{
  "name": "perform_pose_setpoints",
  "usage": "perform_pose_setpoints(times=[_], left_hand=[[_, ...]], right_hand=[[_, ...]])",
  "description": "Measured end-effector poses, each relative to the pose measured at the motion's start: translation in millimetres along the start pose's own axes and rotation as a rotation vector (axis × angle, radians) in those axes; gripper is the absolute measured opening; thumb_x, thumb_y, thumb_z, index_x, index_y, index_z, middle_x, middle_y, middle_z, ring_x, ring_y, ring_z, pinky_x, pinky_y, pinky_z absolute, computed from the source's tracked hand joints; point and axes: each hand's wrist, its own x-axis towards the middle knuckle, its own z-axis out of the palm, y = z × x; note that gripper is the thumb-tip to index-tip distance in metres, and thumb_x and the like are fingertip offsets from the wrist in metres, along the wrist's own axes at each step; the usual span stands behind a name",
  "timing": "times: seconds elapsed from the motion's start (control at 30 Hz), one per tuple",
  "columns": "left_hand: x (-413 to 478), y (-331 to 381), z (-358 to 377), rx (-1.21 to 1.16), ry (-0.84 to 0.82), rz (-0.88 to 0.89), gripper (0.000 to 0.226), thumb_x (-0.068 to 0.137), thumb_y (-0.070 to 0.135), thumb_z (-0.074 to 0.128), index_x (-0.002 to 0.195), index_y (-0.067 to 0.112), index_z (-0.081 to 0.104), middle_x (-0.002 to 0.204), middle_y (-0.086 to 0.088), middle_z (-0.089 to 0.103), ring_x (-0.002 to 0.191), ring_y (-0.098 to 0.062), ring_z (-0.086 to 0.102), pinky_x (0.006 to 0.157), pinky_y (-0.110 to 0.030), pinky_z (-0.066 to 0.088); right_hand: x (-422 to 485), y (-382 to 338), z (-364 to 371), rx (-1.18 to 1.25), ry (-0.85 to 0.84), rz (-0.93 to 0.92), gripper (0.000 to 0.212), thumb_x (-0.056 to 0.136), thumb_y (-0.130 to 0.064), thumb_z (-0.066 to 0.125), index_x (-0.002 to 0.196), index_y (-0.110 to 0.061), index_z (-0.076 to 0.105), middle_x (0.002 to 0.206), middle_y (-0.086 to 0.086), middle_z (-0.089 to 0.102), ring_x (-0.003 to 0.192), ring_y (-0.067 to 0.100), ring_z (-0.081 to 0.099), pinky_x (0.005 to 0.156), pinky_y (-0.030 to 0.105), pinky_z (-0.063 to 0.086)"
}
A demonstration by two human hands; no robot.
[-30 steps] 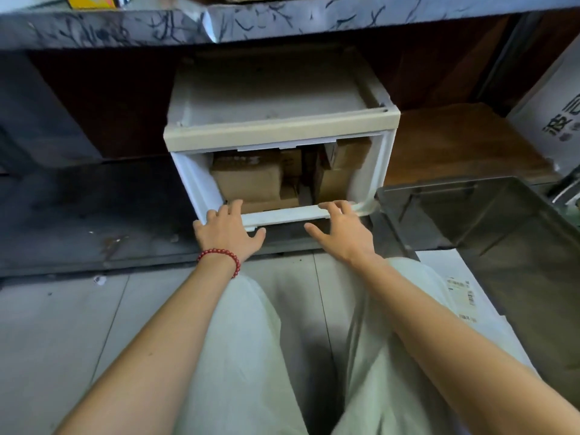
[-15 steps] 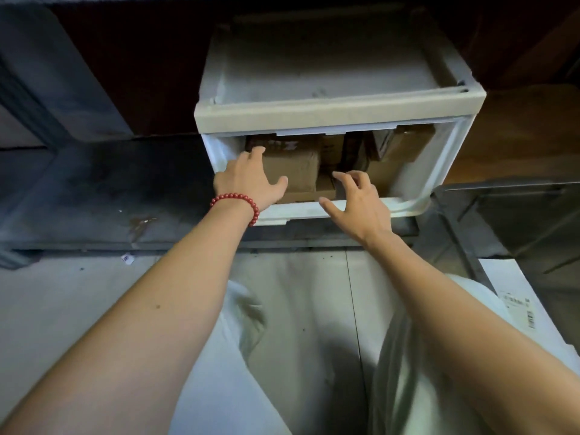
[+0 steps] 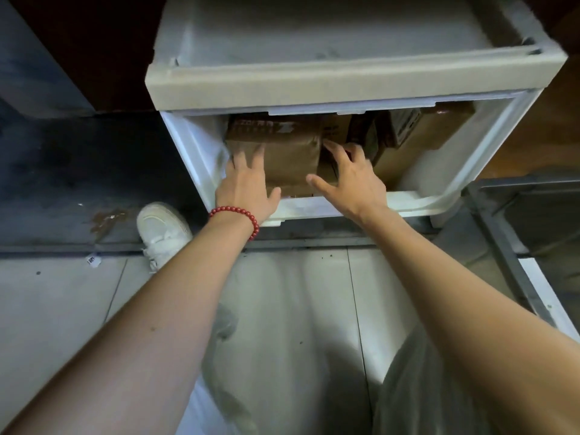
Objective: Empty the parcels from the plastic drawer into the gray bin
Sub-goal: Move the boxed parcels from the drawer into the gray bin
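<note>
Two bare hands reach into the white plastic drawer (image 3: 317, 211): the left hand (image 3: 248, 186) and right hand (image 3: 354, 177), fingers spread, flank a matte brown cardboard parcel (image 3: 288, 155) without closing on it. More boxy parcels (image 3: 417, 133) crowd the drawer's right side, and the smooth gray bin (image 3: 533, 221) stands just right.

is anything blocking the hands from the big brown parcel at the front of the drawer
Nothing visible does. The left hand and right hand are already past the drawer's low front lip, spread open at either side of the brown parcel. Other parcels crowd its right side.
</note>
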Motion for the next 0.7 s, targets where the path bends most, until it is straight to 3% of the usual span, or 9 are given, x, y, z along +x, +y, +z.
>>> perform_pose_setpoints(times=[0.1,0.23,0.4,0.53,0.7], left_hand=[[11.7,-1.1,4.0,0.091,0.02,-0.009,0.077,0.091,0.04,0.055,0.152,0.023,0.011,0.155,-0.02,0.009,0.141,-0.038,0.018,0.103,-0.046,0.038],[37.0,-3.0,-0.2,0.222,0.024,-0.03,0.078,0.09,0.04,0.057,0.15,0.018,0.014,0.151,-0.026,0.017,0.139,-0.042,0.018,0.108,-0.049,0.03],[65.3,0.8,-1.8,0.149,-0.045,-0.181,0.082,0.086,0.041,0.061,0.146,0.006,0.018,0.142,-0.023,0.034,0.135,-0.04,0.024,0.094,-0.042,0.043],[72.3,8.7,0.5,0.099,-0.032,-0.275,0.089,0.08,0.044,0.068,0.145,0.0,0.025,0.147,-0.023,0.026,0.137,-0.038,0.021,0.1,-0.039,0.039],[59.2,11.0,7.9,-0.146,-0.022,-0.314,0.102,0.072,0.054,0.075,0.143,-0.002,0.026,0.149,-0.023,0.016,0.133,-0.037,0.033,0.108,-0.038,0.036]], right_hand=[[17.6,-3.2,3.8,-0.008,-0.006,-0.019,0.069,0.091,-0.054,0.054,0.149,-0.032,0.026,0.152,0.01,0.028,0.133,0.034,0.039,0.091,0.044,0.047],[40.5,-4.9,9.6,0.036,-0.021,-0.02,0.073,0.091,-0.049,0.057,0.152,-0.035,0.019,0.149,0.012,0.032,0.13,0.036,0.043,0.092,0.044,0.046],[53.9,-2.5,14.0,0.109,-0.099,0.062,0.077,0.092,-0.048,0.056,0.153,-0.026,0.015,0.148,0.013,0.035,0.129,0.034,0.044,0.097,0.043,0.042],[52.5,1.8,23.2,0.279,-0.16,0.09,0.079,0.092,-0.04,0.061,0.153,-0.016,0.017,0.145,0.011,0.045,0.129,0.028,0.047,0.102,0.033,0.04],[45.0,11.6,17.1,0.436,-0.162,0.157,0.078,0.091,-0.042,0.061,0.152,-0.014,0.02,0.147,0.009,0.045,0.133,0.025,0.045,0.105,0.027,0.036]])
